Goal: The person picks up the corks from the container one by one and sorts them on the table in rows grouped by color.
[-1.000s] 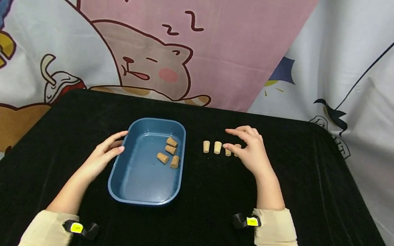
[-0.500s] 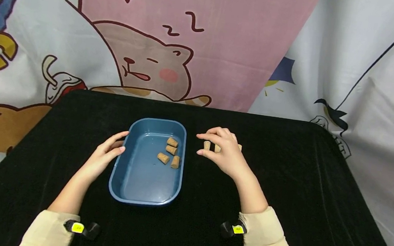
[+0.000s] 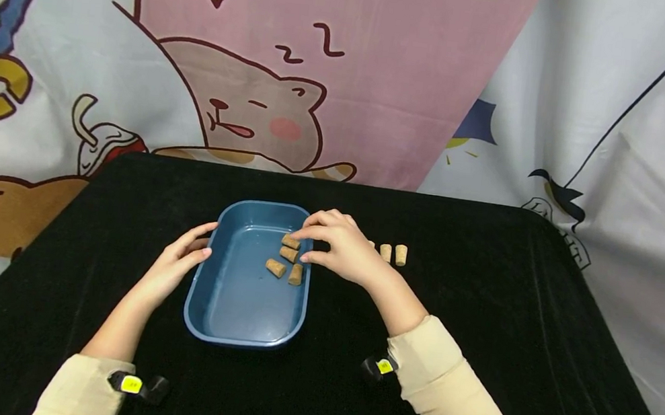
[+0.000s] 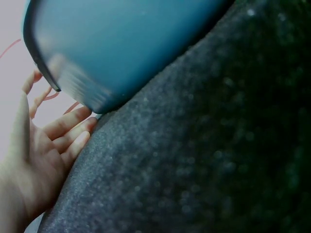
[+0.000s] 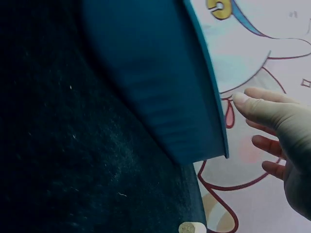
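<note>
Four corks (image 3: 296,274), head view, lay in the blue tray (image 3: 236,312): the far cork (image 3: 289,241), long axis roughly left-right, sat just left of the right hand (image 3: 340,245), the closer one, fingers parted, nothing visible between. Left wrist: the left hand (image 4: 43,160), fingers loosely extended, touched the tray. Right wrist: empty fingers gaped; one cork (image 5: 192,227) showed on the worktop (image 5: 73,170).

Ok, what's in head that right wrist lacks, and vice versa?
Only head: the left hand at the tray, and the four corks lying inside it.
Only right wrist: the tray's outer side wall, beside the right hand.
Both: the right hand, the tray, at least one cork on the black cloth, and the printed backdrop.
</note>
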